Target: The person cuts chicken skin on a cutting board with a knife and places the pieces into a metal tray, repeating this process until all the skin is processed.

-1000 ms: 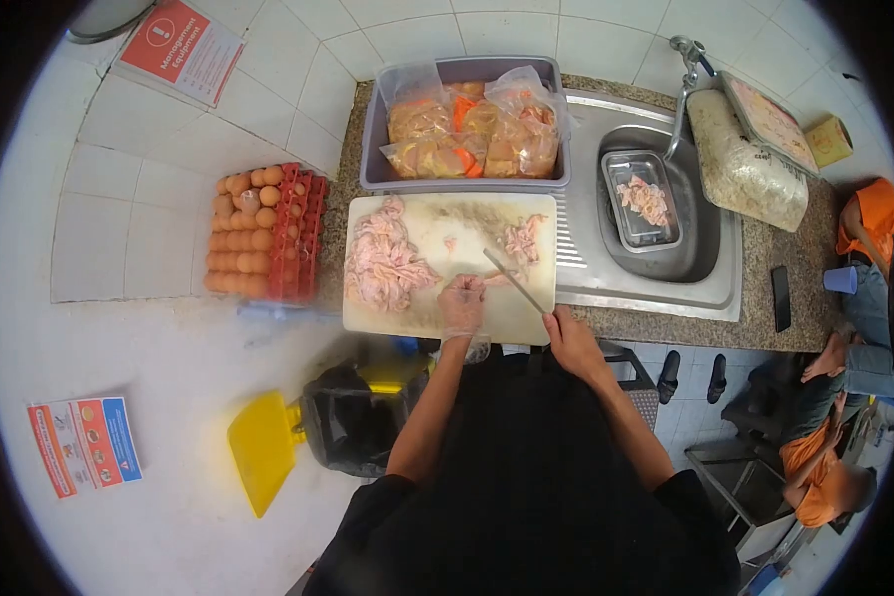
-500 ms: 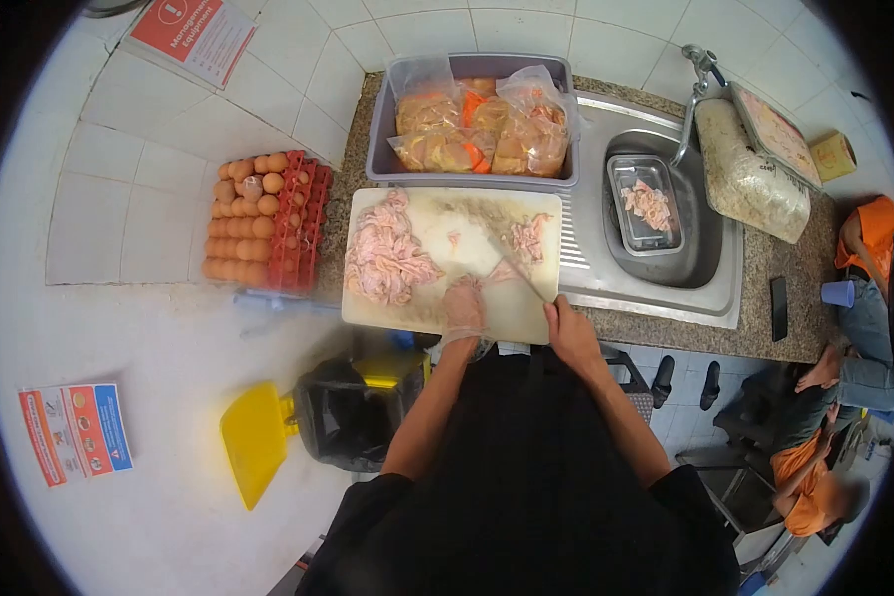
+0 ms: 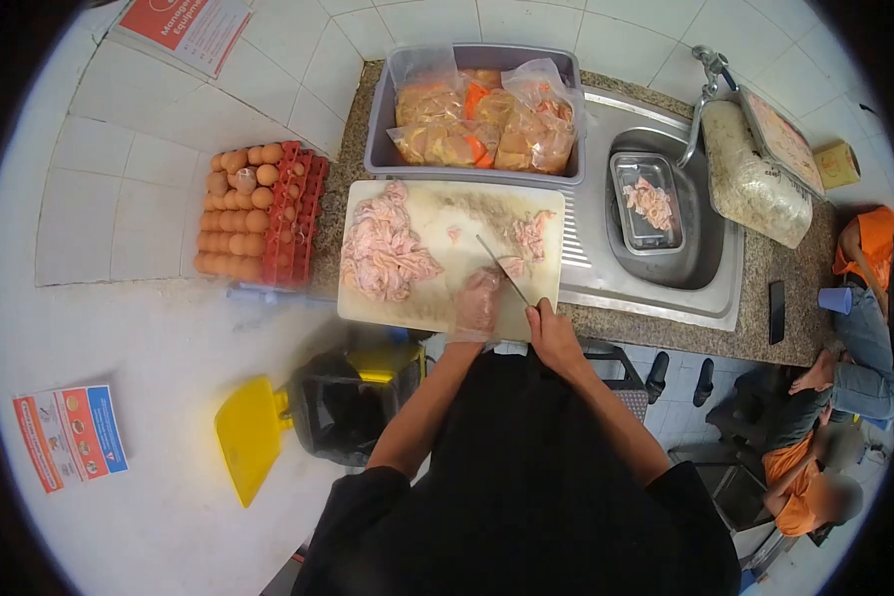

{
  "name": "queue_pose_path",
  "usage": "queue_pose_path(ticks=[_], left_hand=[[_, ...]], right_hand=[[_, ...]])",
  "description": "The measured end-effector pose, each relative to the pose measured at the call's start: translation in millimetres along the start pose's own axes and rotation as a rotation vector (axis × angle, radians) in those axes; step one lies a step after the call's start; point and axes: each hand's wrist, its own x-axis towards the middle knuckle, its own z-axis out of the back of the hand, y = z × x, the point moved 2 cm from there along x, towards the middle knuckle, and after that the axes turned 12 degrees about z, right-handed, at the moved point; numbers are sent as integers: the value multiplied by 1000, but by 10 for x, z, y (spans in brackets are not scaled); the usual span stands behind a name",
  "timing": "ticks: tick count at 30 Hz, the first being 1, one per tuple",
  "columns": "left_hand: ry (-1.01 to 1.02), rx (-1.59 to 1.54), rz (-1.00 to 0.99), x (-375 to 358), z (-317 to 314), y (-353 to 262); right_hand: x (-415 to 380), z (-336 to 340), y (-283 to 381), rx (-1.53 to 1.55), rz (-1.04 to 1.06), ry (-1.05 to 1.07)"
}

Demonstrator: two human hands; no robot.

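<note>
A white cutting board (image 3: 437, 308) lies on the counter in front of me. My left hand (image 3: 478, 302), in a clear plastic glove, is closed and pressed down on its right half, beside a small piece of pink meat (image 3: 514, 266). My right hand (image 3: 553, 334) grips a knife (image 3: 503, 268) at the board's front right edge; the blade points up and left, just right of my left hand's fingertips. A large heap of pink meat (image 3: 382, 248) covers the board's left side. Cut pieces (image 3: 533, 234) lie at its right.
Behind the board is a grey tub (image 3: 372, 149) of bagged food. Right of it are a steel sink (image 3: 715, 258) holding a clear tray (image 3: 650, 246), and a phone (image 3: 777, 312). Eggs (image 3: 238, 219) stand left, a black-lined bin (image 3: 343, 417) below. People in orange sit at the right.
My left hand has moved slightly right and up on the board. The knife is now steeper, its blade closer to that hand, and my right hand has shifted slightly left. The view has shifted slightly.
</note>
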Motion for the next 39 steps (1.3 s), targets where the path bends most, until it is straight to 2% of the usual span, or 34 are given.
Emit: queue_pose_path(ticks=[5, 8, 10, 17, 22, 25, 28, 31, 35, 37, 39], left_hand=[[60, 79, 49, 124, -33, 2], [121, 176, -15, 154, -38, 24], [137, 117, -82, 191, 5, 22], [287, 102, -184, 287, 60, 43], [280, 90, -180, 272, 55, 37], [246, 88, -180, 268, 71, 26], [237, 124, -165, 235, 34, 67], [226, 131, -139, 213, -16, 124], [166, 41, -231, 255, -7, 100], [271, 62, -171, 195, 13, 115], [299, 79, -152, 278, 4, 153]], right_hand=[[-100, 37, -62, 33, -39, -27], [-384, 99, -70, 60, -76, -36], [-449, 105, -106, 80, -100, -37], [128, -12, -40, 15, -82, -35], [706, -122, 146, -65, -62, -36], [445, -58, 62, -33, -65, -72], [-180, 58, -90, -77, -54, -82], [-417, 136, -89, -133, -171, 15], [300, -65, -82, -124, -59, -55], [630, -106, 65, -141, -35, -53], [215, -83, -110, -90, -58, -79]])
